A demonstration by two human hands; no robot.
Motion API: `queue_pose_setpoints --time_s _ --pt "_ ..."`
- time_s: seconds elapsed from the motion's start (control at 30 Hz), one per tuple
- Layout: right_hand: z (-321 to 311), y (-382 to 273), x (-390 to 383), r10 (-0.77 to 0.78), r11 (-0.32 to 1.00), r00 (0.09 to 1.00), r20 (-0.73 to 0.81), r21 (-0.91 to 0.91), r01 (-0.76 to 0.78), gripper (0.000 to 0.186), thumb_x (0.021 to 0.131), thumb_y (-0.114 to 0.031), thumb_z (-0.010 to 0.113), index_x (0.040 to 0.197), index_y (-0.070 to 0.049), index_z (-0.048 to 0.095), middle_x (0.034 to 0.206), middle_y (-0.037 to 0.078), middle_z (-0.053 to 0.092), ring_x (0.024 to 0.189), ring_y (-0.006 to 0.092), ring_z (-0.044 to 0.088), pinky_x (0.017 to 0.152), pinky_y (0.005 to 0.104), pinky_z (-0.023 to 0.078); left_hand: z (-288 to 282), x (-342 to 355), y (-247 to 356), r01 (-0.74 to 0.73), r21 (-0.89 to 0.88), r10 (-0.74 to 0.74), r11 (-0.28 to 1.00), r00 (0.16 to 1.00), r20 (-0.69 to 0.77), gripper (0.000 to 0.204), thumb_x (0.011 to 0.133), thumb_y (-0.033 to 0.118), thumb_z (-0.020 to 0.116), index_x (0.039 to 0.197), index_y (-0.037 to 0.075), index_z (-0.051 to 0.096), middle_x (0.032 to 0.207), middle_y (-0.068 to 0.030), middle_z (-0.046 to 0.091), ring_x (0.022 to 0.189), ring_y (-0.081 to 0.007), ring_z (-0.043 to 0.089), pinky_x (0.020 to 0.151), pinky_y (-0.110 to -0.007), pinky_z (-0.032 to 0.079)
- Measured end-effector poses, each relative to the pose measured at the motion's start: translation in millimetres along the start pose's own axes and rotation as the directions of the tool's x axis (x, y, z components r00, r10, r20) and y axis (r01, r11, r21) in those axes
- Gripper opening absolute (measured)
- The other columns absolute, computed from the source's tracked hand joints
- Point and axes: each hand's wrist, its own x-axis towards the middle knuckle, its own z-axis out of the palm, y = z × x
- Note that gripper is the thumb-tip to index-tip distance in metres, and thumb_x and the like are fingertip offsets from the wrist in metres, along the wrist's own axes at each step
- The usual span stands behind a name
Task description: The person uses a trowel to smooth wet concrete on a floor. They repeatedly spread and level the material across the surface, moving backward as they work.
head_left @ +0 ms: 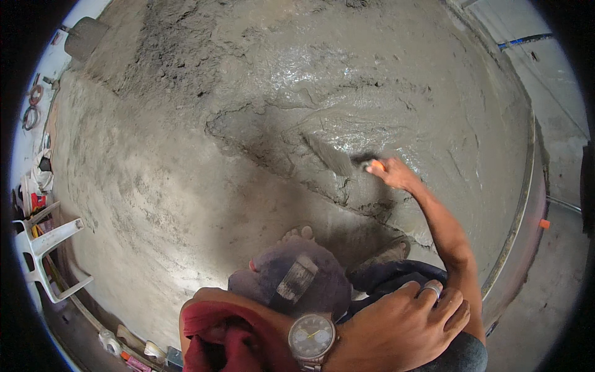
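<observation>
My right hand (392, 173) is closed on the orange handle of a steel trowel (328, 155), whose mortar-coated blade lies on the wet grey mortar (384, 99) in the middle. Rougher, darker mix (173, 43) lies at the upper left. Below the trowel, a cracked edge of the wet layer runs diagonally across the smoother surface (142, 173). My left hand (409, 319), with a ring and a watch (312, 336), lies across my right knee at the bottom right, fingers loosely bent and apart, holding nothing that I can see.
A white plastic chair (56, 239) stands at the left edge, with coils (31, 116), cloth and assorted items behind. A long metal strip (524, 198) edges the mortar on the right. A grey tool or container (87, 37) sits at the upper left. My bare foot (297, 235) is below the trowel.
</observation>
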Motion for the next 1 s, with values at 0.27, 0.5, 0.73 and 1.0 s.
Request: queue_pose_setpoints --time_s 0.27,0.5,0.73,1.0 --pt "5 -2 24 -0.197 0.899 0.963 0.187 -0.359 0.253 0.064 0.086 -0.063 0.047 0.096 -0.002 0.065 0.093 0.022 0.064 0.091 0.0397 0.061 0.081 0.0501 0.047 10 -3 -5 -0.015 -0.13 0.036 0.991 0.987 0.157 0.03 0.083 0.023 0.056 0.1 -0.002 0.06 0.093 -0.0137 0.057 0.079 -0.0245 0.059 0.059 -0.03 0.05" --pt "9 22 52 -0.009 0.977 0.991 -0.133 -0.213 -0.019 0.067 0.087 -0.063 0.046 0.1 0.0 0.066 0.095 0.026 0.065 0.094 0.0386 0.063 0.082 0.0478 0.048 -6 8 -6 0.066 -0.004 -0.065 0.998 0.984 0.169 0.017 0.076 0.025 0.059 0.08 0.008 0.06 0.074 -0.0023 0.049 0.064 -0.0144 0.05 0.054 -0.026 0.041" --pt "-34 46 5 0.024 0.97 0.995 -0.099 -0.237 -0.047 0.064 0.089 -0.06 0.046 0.102 0.001 0.063 0.091 0.025 0.065 0.089 0.0382 0.064 0.077 0.0479 0.049 1 14 -13 0.105 -0.07 -0.097 0.992 0.988 0.12 0.017 0.077 0.026 0.059 0.082 0.01 0.06 0.075 -0.0017 0.048 0.064 -0.015 0.051 0.053 -0.027 0.041" --pt "3 -2 83 0.003 0.964 0.992 -0.126 -0.263 -0.036 0.064 0.09 -0.06 0.043 0.108 -0.001 0.062 0.101 0.025 0.065 0.098 0.0377 0.062 0.085 0.0485 0.047 16 11 -10 0.098 -0.048 -0.093 0.994 0.99 0.107 0.018 0.077 0.027 0.059 0.085 0.01 0.059 0.077 -0.001 0.048 0.065 -0.0148 0.051 0.054 -0.027 0.042"
